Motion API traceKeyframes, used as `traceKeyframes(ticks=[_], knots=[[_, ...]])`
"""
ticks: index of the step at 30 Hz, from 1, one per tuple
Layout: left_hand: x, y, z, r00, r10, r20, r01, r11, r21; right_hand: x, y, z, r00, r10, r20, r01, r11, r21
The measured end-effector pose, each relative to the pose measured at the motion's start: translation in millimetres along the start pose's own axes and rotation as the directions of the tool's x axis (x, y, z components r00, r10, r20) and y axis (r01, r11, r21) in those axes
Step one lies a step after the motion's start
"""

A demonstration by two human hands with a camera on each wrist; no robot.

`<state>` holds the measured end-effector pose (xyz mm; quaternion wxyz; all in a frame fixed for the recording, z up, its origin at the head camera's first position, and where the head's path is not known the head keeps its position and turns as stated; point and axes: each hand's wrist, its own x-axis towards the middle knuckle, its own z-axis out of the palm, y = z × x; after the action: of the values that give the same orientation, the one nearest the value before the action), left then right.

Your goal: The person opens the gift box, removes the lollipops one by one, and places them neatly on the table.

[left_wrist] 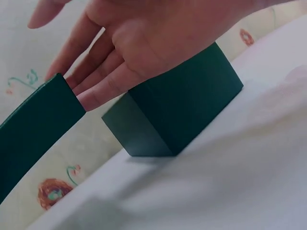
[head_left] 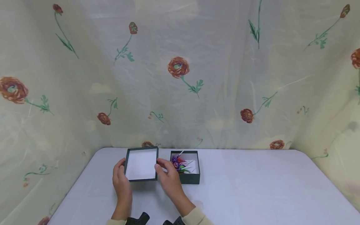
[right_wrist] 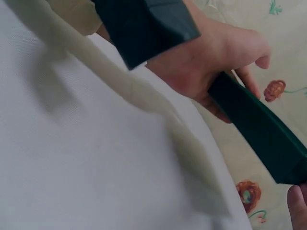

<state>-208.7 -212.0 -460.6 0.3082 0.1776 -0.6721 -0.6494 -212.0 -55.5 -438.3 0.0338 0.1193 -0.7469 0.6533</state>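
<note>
Both hands, left (head_left: pixel 121 182) and right (head_left: pixel 168 180), pinched the lid (head_left: pixel 141 163) by its edges beside the box (head_left: pixel 191 178) of lollipops (head_left: pixel 180 164); a loose grip could have dropped it.

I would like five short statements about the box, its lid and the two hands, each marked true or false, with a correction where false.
1. Both hands hold the lid. True: the left hand grips its left edge and the right hand its right edge.
2. The lid shows its white inside to the head camera. True.
3. The open box is empty. False: it holds lollipops with white sticks.
4. The box stands to the left of the lid. False: it stands to the right of it, on the white table.
5. The lid is red. False: its rim is dark green, like the box.
</note>
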Motion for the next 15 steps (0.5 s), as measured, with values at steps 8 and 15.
traceKeyframes(ticks=[8, 15], knots=[[4.7, -19.4, -2.0, 0.997, -0.083, -0.002, 0.083, 0.996, 0.015, -2.5, 8.5, 4.1, 0.999, 0.026, 0.043, -0.025, 0.999, -0.022], [26.8, -73.2, -0.5, 0.994, -0.107, -0.009, 0.107, 0.992, 0.067, -4.3, 12.0, 7.6, 0.996, 0.068, 0.057, -0.068, 0.998, -0.009]])
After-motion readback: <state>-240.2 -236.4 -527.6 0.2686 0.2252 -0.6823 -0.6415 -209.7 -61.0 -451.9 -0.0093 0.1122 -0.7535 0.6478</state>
